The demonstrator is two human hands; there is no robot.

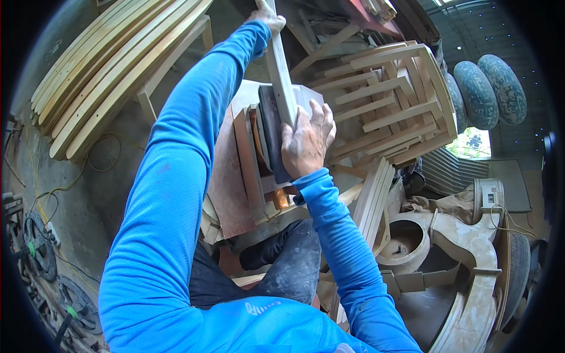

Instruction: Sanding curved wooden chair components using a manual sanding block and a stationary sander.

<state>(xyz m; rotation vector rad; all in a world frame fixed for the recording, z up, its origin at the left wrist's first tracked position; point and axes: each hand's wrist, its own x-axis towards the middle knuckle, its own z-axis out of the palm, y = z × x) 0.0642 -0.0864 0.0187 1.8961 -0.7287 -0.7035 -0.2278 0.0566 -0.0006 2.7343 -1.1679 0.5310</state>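
Note:
A pale wooden bar [281,79] runs away from me over a dark sanding belt [273,138], which stands on edge in a wooden-sided machine. My left hand [268,17], arm stretched far out, is closed round the bar's far end at the top of the view. At the near end, my right hand [307,140] grips the bar with thumb and fingers on either side, close against the belt. Below the belt, the machine's brown board [226,197] slopes toward my legs. An orange part [281,199] shows low on the machine.
Long curved wooden slats [112,70] are stacked at the far left. Slatted wooden frames [394,106] pile up at the right. A large pale machine with a round opening [406,238] stands near right. Cables [65,188] trail over the floor at left, near black wheels [41,244].

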